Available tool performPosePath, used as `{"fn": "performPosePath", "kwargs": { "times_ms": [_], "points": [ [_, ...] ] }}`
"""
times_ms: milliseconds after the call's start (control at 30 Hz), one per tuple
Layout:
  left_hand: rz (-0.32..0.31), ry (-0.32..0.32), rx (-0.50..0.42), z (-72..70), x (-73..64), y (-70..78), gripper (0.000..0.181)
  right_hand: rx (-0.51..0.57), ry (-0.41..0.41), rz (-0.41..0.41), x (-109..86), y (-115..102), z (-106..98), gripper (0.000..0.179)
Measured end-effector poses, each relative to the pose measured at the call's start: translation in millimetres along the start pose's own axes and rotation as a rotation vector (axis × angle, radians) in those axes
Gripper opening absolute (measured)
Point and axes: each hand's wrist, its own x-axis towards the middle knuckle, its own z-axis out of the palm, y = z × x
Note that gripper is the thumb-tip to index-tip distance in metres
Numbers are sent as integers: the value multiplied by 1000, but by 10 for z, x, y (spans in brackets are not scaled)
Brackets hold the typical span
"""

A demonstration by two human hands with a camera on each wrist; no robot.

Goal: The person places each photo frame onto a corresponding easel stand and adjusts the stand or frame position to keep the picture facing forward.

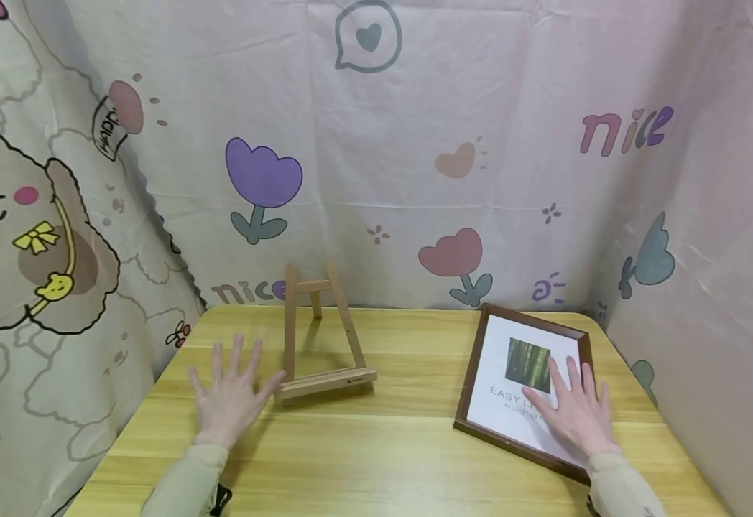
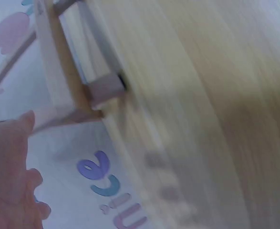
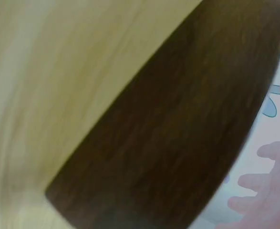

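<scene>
A small wooden tabletop easel [image 1: 325,384] stands left of the middle, near the back of the table. My left hand [image 1: 229,398] is just left of its ledge, fingers spread and straight, thumb tip overlapping the ledge's end in the head view. In the left wrist view the easel [image 2: 58,71] shows close beside the thumb. A brown picture frame [image 1: 471,373] with a white sheet and a green forest picture lies on the right. Over its right half is my right hand [image 1: 577,409], fingers spread. The right wrist view shows the dark frame edge [image 3: 154,133] large, with fingertips beyond it.
The light wood table [image 1: 383,459] reaches back to a patterned cloth curtain [image 1: 376,143] hanging behind it. More patterned cloth [image 1: 47,373] hangs along the left, and another stretch [image 1: 726,287] along the right.
</scene>
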Motion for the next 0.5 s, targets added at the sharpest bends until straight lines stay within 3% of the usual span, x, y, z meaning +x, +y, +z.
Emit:
{"fn": "performPosePath", "kwargs": {
  "times_ms": [267, 500],
  "points": [
    [22, 12, -12, -83, -57, 286, 86, 6, -34, 20, -39, 82, -81, 96],
    [76, 32, 43, -18, -74, 595, 90, 25, -96, 67, -89, 128, -134, 102]
  ]
}}
